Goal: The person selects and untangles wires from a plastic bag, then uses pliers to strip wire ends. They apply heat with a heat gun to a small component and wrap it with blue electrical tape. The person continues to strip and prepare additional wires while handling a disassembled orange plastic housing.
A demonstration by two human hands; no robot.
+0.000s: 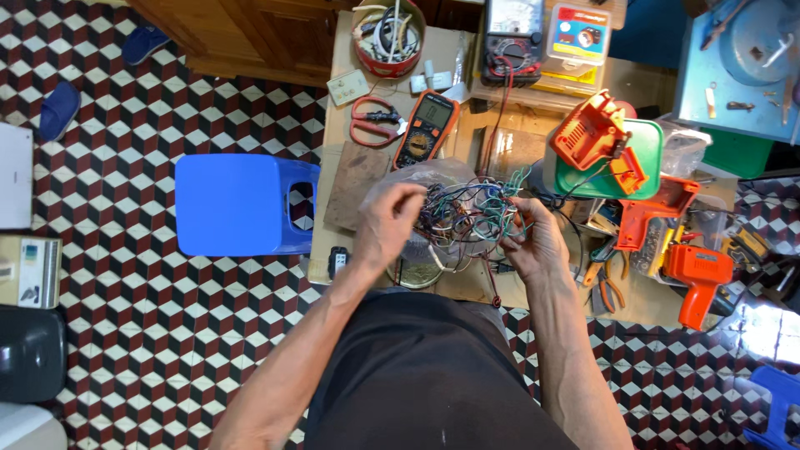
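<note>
A tangled bundle of thin coloured wires (pixel 468 212) hangs between my two hands over the front of a low wooden table (pixel 354 179). My left hand (pixel 390 223) pinches strands on the bundle's left side. My right hand (pixel 532 237) grips the bundle's right side, fingers curled into the wires. A clear plastic bag (pixel 417 177) lies under and behind the tangle. A round metal lid or tin (pixel 417 273) shows just below my left hand.
An orange-edged digital multimeter (pixel 425 127), red-handled scissors (pixel 372 121), a red round tin of cables (pixel 388 37), an analogue meter (pixel 512 37), orange drill housing parts (pixel 596 133) (pixel 696 275), a green tray (pixel 646 158) and pliers (pixel 608 279) crowd the table. A blue plastic stool (pixel 237 204) stands left.
</note>
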